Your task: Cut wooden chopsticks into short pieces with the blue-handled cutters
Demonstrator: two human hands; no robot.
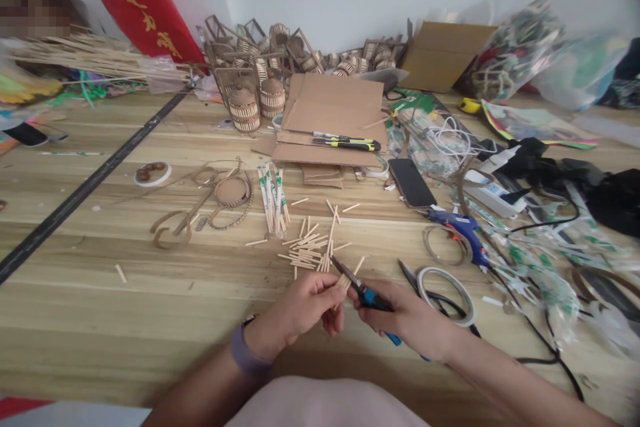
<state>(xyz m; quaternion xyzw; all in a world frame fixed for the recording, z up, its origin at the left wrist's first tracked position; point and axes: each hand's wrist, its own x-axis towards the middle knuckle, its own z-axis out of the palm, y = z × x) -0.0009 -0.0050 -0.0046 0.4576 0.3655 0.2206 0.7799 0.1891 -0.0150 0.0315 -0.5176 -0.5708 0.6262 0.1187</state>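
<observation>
My left hand (305, 299) is closed, pinching a few short wooden sticks (345, 281) between thumb and fingers. Wrapped round the blue handles of a pair of pliers (373, 299) is my right hand (413, 317). The pliers' dark jaws reach across the sticks at my left fingertips; whether they touch the wood I cannot tell. Just beyond my hands lies a loose pile of short cut sticks (306, 255). Behind it are paper-wrapped chopsticks (273, 199) with green print. A round cardboard piece (233, 191) and curled strips lie to their left.
Right of my hands are a tape roll (424, 280), scissors (409, 273), a blue glue gun (463, 232) and a phone (411, 182). Utility knives (350, 143) rest on stacked cardboard (335, 103). Small slatted baskets (245, 111) stand behind. A person sits at the far left.
</observation>
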